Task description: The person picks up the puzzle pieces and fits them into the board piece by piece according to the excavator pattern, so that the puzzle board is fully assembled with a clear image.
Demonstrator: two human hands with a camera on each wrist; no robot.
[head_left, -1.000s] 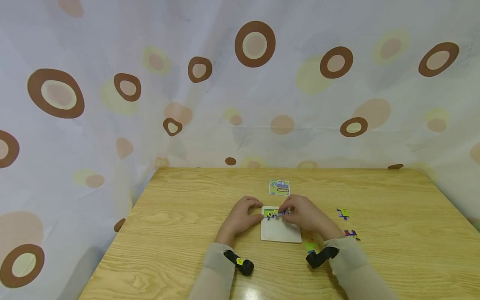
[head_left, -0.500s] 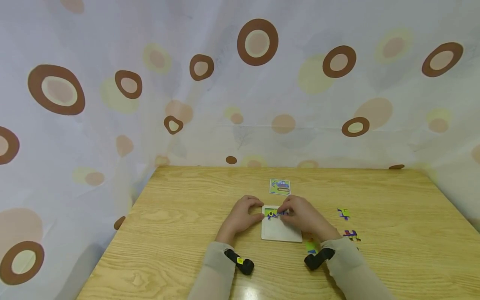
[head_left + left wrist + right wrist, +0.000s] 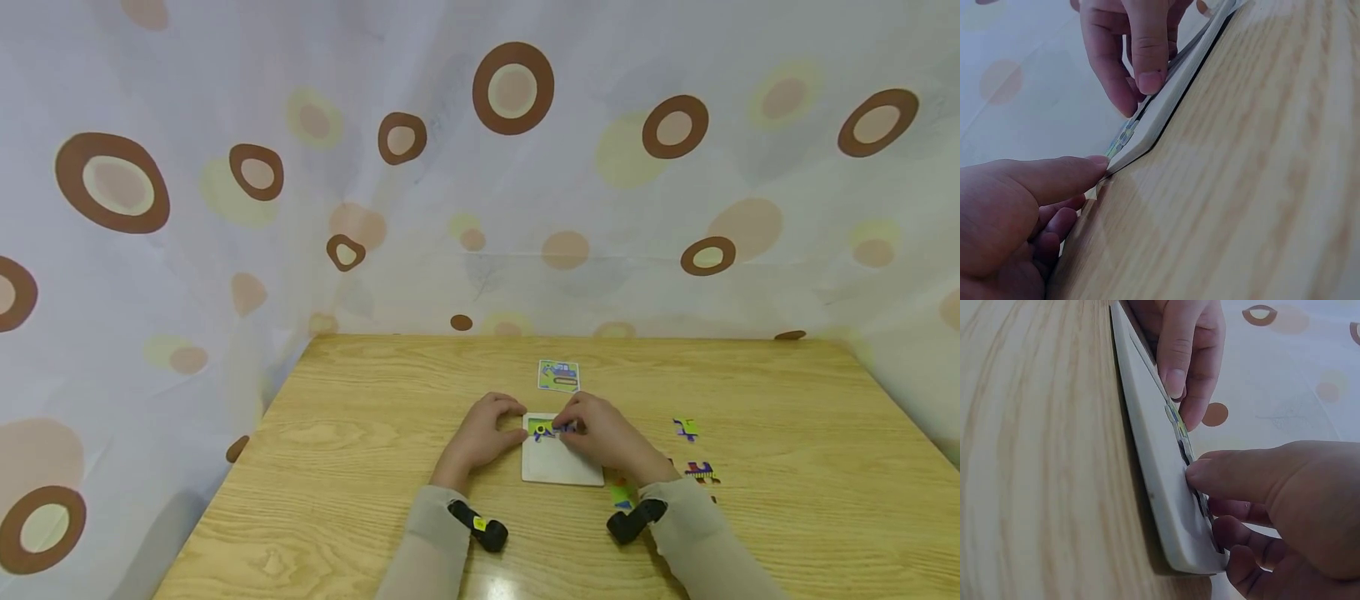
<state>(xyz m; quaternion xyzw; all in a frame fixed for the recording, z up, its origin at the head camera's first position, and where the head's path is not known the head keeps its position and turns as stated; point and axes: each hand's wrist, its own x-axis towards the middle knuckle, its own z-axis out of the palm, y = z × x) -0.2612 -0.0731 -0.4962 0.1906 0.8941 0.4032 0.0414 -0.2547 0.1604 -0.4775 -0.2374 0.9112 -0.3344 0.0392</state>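
While the left hand (image 3: 483, 432) rests against the edge of a white tray (image 3: 558, 467), the right hand (image 3: 606, 429) pinches a purple puzzle piece (image 3: 562, 430) at the tray's far side.
Though fingers hide most of that piece, the right thumb and bent forefinger are together on it; left of this grip, a yellow-green piece (image 3: 540, 429) lies in the tray's far corner, where the left thumb and forefinger stand apart, thumb touching the rim. Beyond the grip lies a picture card (image 3: 558, 376); well to its right on the table (image 3: 375, 417), a green-purple piece (image 3: 686, 430) and a striped piece (image 3: 702, 473). Nearer the person, a green-blue piece (image 3: 621, 495) lies beside the tray.
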